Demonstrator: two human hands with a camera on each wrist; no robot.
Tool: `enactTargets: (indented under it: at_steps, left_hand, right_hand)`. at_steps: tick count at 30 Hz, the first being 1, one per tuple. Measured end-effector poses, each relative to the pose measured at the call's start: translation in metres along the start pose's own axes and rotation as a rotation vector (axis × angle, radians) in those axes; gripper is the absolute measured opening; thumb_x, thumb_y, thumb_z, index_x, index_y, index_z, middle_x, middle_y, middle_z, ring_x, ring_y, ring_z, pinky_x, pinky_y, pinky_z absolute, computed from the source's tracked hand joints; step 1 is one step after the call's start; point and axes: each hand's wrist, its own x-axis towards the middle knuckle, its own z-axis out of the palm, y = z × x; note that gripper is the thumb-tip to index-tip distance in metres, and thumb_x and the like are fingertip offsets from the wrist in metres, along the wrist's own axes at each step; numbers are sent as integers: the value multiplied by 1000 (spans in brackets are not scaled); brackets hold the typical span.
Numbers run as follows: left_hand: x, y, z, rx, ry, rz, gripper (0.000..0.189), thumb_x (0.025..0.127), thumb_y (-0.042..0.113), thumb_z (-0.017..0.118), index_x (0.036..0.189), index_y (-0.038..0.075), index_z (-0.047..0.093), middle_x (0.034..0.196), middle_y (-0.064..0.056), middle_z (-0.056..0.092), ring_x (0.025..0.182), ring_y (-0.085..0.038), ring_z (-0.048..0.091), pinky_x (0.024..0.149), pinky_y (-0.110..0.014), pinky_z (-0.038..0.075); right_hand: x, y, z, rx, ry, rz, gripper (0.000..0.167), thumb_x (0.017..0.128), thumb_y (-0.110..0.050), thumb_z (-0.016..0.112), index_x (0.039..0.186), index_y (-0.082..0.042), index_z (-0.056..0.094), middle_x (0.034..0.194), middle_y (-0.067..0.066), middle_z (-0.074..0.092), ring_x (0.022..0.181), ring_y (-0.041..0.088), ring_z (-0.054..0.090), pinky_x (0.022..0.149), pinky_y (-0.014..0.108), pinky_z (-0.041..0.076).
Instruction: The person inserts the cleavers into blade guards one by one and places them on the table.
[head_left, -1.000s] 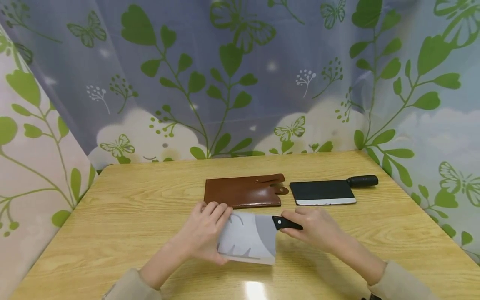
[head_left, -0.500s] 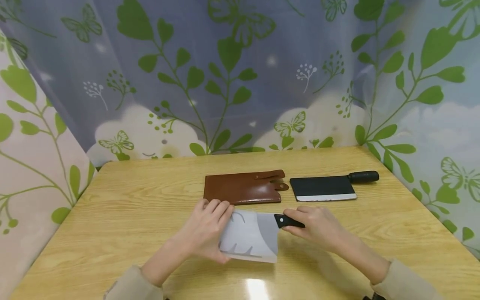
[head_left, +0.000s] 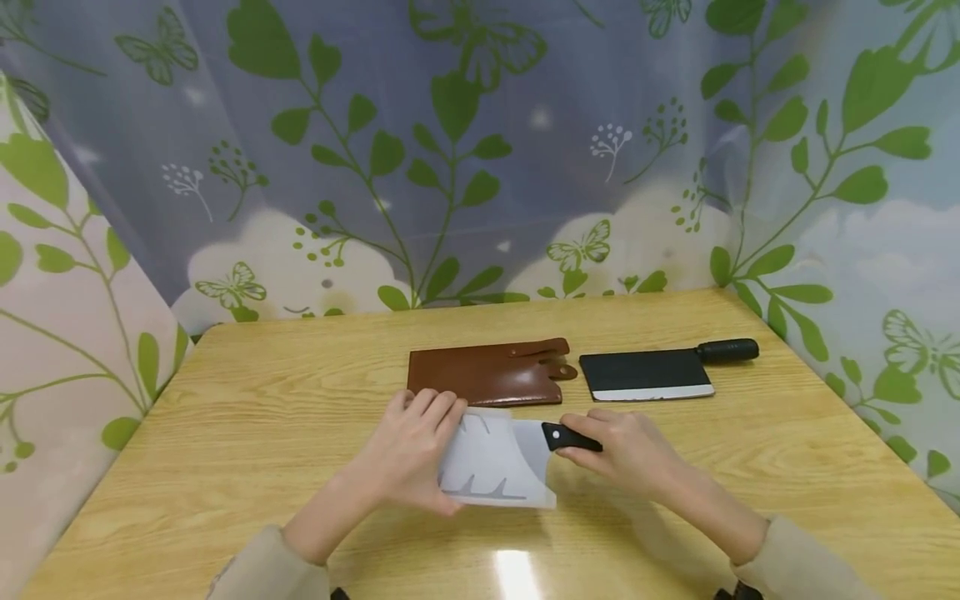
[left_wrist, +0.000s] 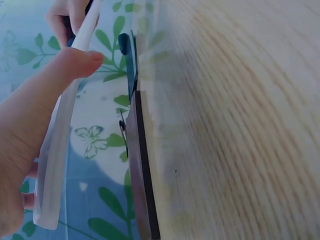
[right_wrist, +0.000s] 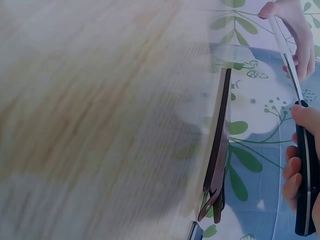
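Note:
A white blade cover (head_left: 483, 462) with grey slots encloses most of a kitchen knife's grey blade (head_left: 532, 440). Part of that blade shows beside the handle. My left hand (head_left: 412, 454) grips the cover across its left end, thumb at the near edge and fingers over the far one. With my right hand (head_left: 633, 450) I hold the knife's black handle (head_left: 573, 437); in the right wrist view the fingers curl round the handle (right_wrist: 306, 185). Seen edge-on in the left wrist view, the cover (left_wrist: 60, 135) stands off the tabletop.
Just beyond my hands lies a brown leather sheath (head_left: 480, 375) with snap straps at its right end. A black cleaver (head_left: 641, 375) with a pale edge lies right of it. The wooden table (head_left: 262, 375) meets a leaf-patterned curtain (head_left: 495, 167) at the back.
The covered knife has risen slightly in the head view and changed its tilt. Both hands keep their hold. The sheath and cleaver lie as before.

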Motion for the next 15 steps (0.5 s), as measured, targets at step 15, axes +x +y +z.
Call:
enactTargets:
  at_steps: [15]
  left_hand:
    - [17,26,10,15,-23,-22,108,57,76,58,132,0,44,118,-13,50,101,-28,46,83,-44,38]
  right_hand:
    - [-15,30,-14,-63,51,-110,46,93,-48,45,93,-9,69,75,2,66,55,9,59,46,22,44]
